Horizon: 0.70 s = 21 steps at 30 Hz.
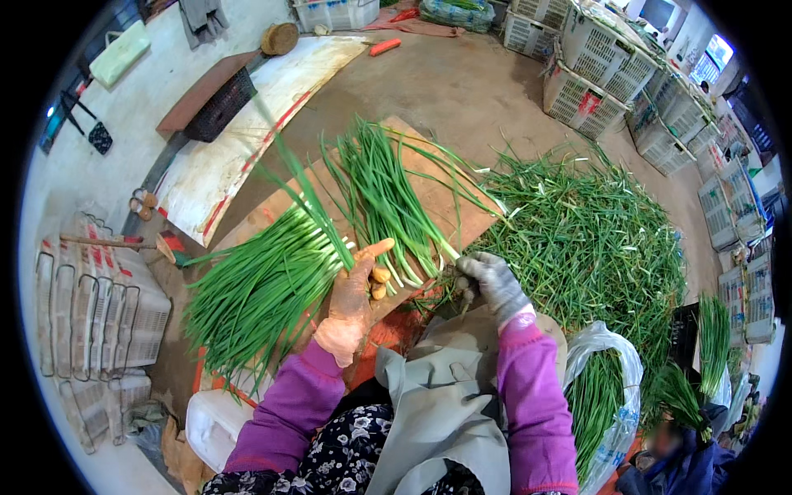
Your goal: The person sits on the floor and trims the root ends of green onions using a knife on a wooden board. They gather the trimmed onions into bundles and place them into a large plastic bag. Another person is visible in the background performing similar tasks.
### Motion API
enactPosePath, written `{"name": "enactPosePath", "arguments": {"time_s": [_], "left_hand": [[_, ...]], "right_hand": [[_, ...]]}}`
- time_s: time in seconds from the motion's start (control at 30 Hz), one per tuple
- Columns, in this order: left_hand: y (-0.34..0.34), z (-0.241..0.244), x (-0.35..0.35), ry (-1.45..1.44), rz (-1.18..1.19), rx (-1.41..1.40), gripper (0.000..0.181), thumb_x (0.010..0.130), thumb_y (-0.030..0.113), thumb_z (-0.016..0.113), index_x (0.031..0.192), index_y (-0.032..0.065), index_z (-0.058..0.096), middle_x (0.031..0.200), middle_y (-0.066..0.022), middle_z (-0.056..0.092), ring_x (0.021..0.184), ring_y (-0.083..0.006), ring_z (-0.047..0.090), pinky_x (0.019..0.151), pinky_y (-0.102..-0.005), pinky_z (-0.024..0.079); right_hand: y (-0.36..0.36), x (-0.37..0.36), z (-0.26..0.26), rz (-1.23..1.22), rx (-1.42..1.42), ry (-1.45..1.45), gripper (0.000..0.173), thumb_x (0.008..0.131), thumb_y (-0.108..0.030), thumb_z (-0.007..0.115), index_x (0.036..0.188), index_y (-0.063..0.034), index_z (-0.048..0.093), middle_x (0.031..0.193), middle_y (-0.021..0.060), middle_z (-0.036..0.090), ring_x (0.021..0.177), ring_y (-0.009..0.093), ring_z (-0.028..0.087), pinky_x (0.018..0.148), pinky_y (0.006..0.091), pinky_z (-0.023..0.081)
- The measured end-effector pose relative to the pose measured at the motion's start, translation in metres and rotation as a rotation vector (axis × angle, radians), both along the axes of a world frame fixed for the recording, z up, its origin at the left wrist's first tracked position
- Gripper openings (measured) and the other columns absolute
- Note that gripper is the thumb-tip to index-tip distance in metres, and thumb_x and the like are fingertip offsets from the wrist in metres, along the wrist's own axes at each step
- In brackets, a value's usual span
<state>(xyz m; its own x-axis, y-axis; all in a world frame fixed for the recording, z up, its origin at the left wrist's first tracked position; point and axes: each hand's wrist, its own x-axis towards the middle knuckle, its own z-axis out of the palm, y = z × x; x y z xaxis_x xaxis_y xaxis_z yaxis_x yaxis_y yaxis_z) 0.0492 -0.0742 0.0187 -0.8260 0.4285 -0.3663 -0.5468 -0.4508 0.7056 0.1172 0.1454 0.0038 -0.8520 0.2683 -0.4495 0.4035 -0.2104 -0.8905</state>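
Note:
My left hand (360, 279), in a soiled glove with yellowish fingertips, holds a few long green-leaved stalks (309, 201) that point up and away. My right hand (492, 281), in a grey-coated glove, pinches the white end of a leafy green stalk (433, 232). Both hands are over the near edge of a brown board (476, 226). Left of them a large bundle of green stalks (266, 284) lies on the board, white ends to the right. A looser bunch of the same greens (374, 179) lies at the board's middle.
A wide heap of leafy trimmings (588, 229) covers the floor at right. A plastic bag of greens (619, 421) is near my right sleeve; a person (693, 458) with greens is beyond it. Plastic crates (581, 93) stand back right, more crates (124, 309) at left. A white sheet (216, 161) lies by the wall.

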Motion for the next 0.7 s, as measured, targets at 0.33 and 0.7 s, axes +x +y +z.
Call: {"name": "enactPosePath", "arguments": {"time_s": [0.33,0.7], "left_hand": [[0.015,-0.013,0.011,0.064,-0.178,-0.066,0.035,0.091,0.03,0.052,0.117,0.0053,0.056,0.089,-0.0033,0.062,0.055,-0.0026,0.046,0.039,-0.0148,0.028],[-0.005,0.086,0.011,0.421,-0.164,0.475,0.039,0.088,0.021,0.055,0.117,-0.005,0.052,0.056,0.0026,0.045,0.059,-0.0074,0.048,0.053,-0.0191,0.038]], "right_hand": [[-0.044,0.061,0.028,-0.1,-0.126,0.19,0.016,0.083,-0.018,0.062,0.084,-0.0015,0.059,0.065,0.0026,0.056,0.055,0.009,0.051,0.052,0.0225,0.043],[-0.03,0.037,-0.001,0.284,0.864,0.117,0.021,0.084,-0.016,0.057,0.1,-0.0023,0.061,0.084,0.0136,0.063,0.074,0.024,0.062,0.067,0.0335,0.048]]}}
